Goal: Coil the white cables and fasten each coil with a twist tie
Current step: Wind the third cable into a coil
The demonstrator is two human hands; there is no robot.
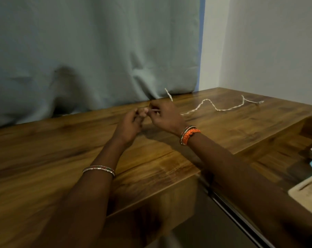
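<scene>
While both hands meet just above the centre of the frame, the work looks to be at its very start: the white twisted cable [212, 105] is mostly uncoiled, running in loose waves across the brown wood-grain tabletop [62, 158] from the hands out toward the upper right, where its far end lies near the table's back edge. A short stiff tail of it stands up just behind the right hand [165, 117].

The left hand [132, 122] is curled nearly closed, fingertips pinched together. The right hand is likewise closed to a fine pinch, facing the left. Between the two pinches a thin pale strand [154, 110] shows; whether that is the near end of the cable or a twist tie cannot be told, since it is small and blurred. No finished coil is visible anywhere on the table.

My reading is that the first loop is being formed, or the end is being readied for it. The next move would call for one hand to hold the start steady while the other draws in slack from the right of the frame, laying even loops without letting the springy twist kink. A tie would only come once the whole length is gathered.

Behind the table hangs a grey-blue cloth curtain [98, 51].
</scene>
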